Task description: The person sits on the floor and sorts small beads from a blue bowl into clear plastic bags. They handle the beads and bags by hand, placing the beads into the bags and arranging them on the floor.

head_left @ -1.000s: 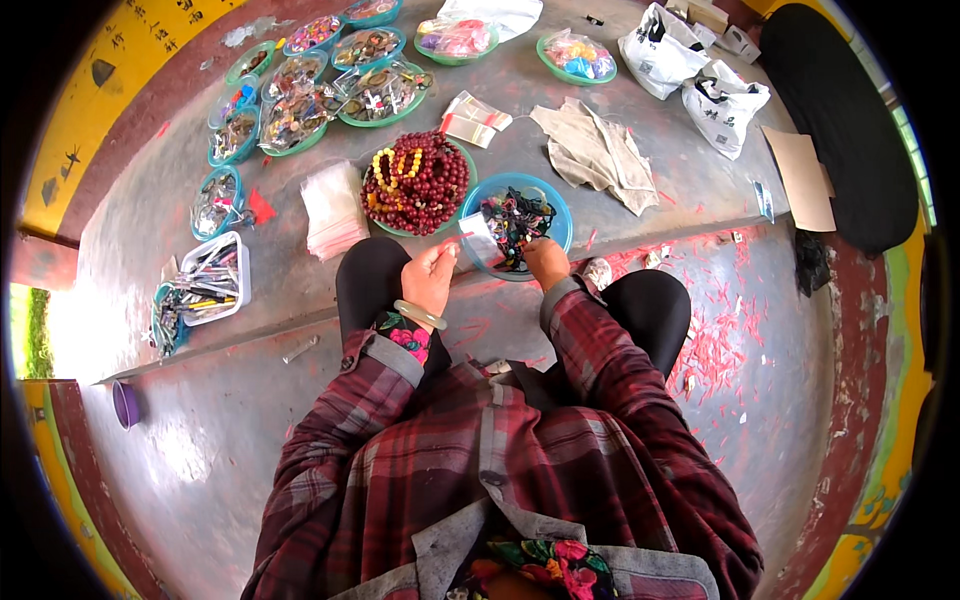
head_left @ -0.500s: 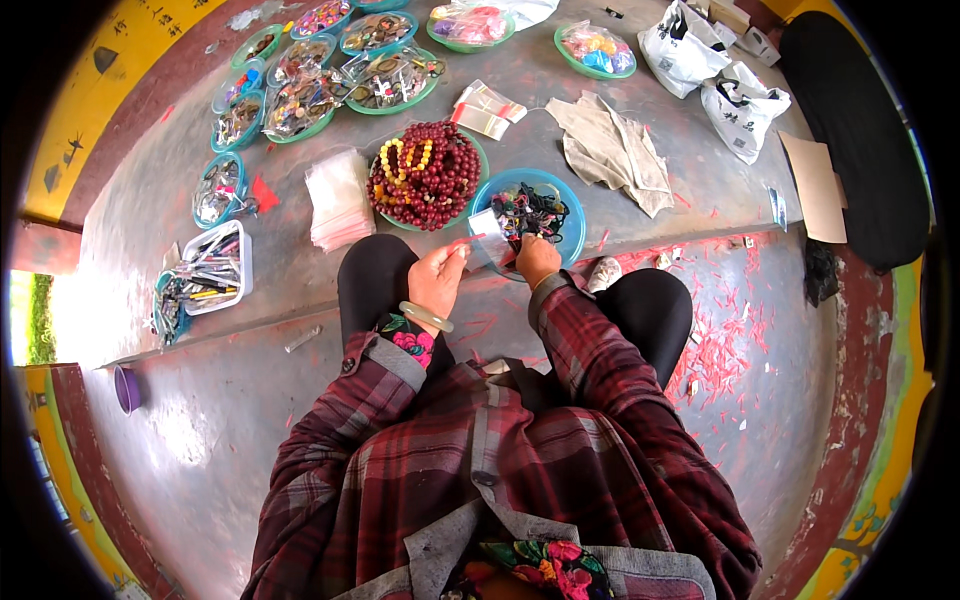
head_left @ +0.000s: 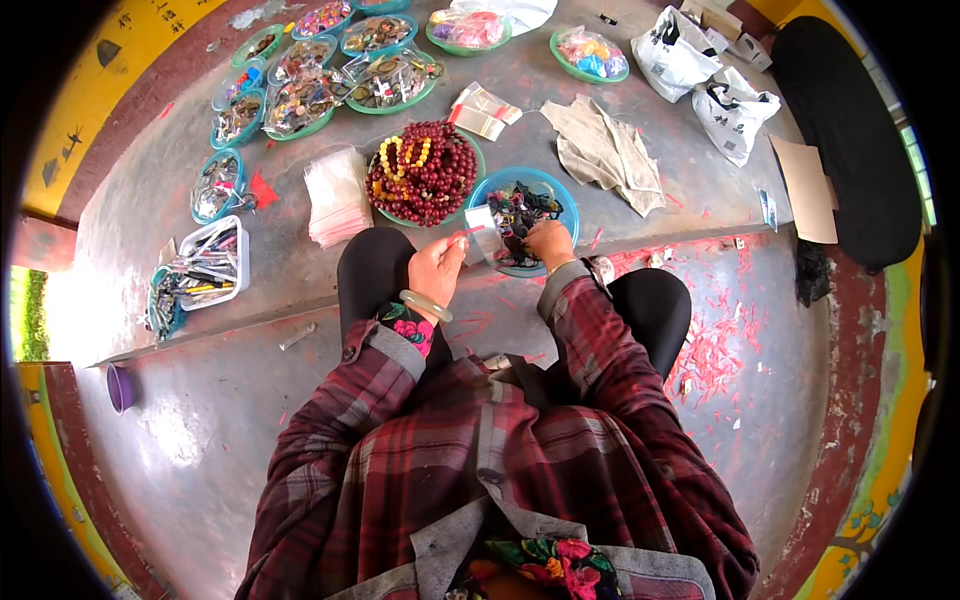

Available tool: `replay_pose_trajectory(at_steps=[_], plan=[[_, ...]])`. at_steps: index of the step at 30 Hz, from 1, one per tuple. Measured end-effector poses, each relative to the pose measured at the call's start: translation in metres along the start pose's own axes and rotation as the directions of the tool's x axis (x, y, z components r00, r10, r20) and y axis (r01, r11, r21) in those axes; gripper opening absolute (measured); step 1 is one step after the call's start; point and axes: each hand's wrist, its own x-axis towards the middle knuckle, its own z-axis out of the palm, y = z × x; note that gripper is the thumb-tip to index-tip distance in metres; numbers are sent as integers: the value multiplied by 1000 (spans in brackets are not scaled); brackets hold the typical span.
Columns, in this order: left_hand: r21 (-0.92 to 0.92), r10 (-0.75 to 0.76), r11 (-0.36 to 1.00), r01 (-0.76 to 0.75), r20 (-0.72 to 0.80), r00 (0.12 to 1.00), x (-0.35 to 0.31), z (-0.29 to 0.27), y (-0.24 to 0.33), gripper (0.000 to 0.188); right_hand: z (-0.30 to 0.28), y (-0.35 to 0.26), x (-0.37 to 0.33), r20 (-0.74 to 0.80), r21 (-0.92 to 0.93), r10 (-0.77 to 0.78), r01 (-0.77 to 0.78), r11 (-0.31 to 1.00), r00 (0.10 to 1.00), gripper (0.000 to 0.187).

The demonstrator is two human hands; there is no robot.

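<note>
Head view. Grey concrete is forming a raised platform (head_left: pixel 283 272), whose front edge is running across the scene above a lower floor (head_left: pixel 250 368). Red scraps (head_left: pixel 715 340) are littering this floor at the right, and a yellow wall (head_left: pixel 150 48) is curving around the upper left.

Near the middle of the platform edge, a blue basin (head_left: pixel 573 200) is holding a tangle of dark cords (head_left: pixel 516 214). The left hand (head_left: pixel 436 270) is pinching a small clear packet (head_left: pixel 480 217) with a red edge; the packet is overlapping the basin's left rim and partly blocking the view inside. The right hand (head_left: pixel 552 243) is resting among the cords, inside the basin's near right side; its fingertips are being hidden, so whether they are gripping a cord one cannot tell.

Just left of this basin, a green basin (head_left: pixel 481 163) is bearing dark red beads (head_left: pixel 445 180) with a yellow strand (head_left: pixel 421 151). Beside it, a stack of clear sleeves (head_left: pixel 336 195) is lying flat. A beige cloth (head_left: pixel 600 150) is spreading out to the right, with white bags (head_left: pixel 738 115) standing beyond. Filled basins (head_left: pixel 390 85) are crowding the upper left. A white tray (head_left: pixel 245 262) of pen-like items is sitting near the platform's left end, and a purple container (head_left: pixel 120 388) is standing on the lower floor.
</note>
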Motion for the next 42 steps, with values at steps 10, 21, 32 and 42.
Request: replay_pose_trajectory(at_steps=[10, 21, 32, 42], plan=[[81, 38, 996, -39, 12, 999, -1, 1, 1, 28, -71, -1, -32, -24, 853, 349, -163, 496, 937, 20], [209, 59, 976, -67, 46, 997, -3, -1, 3, 26, -184, -12, -60, 220, 907, 36, -190, -376, 975, 10], [216, 34, 975, -42, 44, 998, -4, 6, 4, 27, -201, -6, -59, 108, 895, 76, -64, -442, 991, 31], [256, 9, 966, -35, 100, 995, -2, 10, -3, 26, -198, -10, -59, 89, 841, 66, -39, -540, 994, 31]])
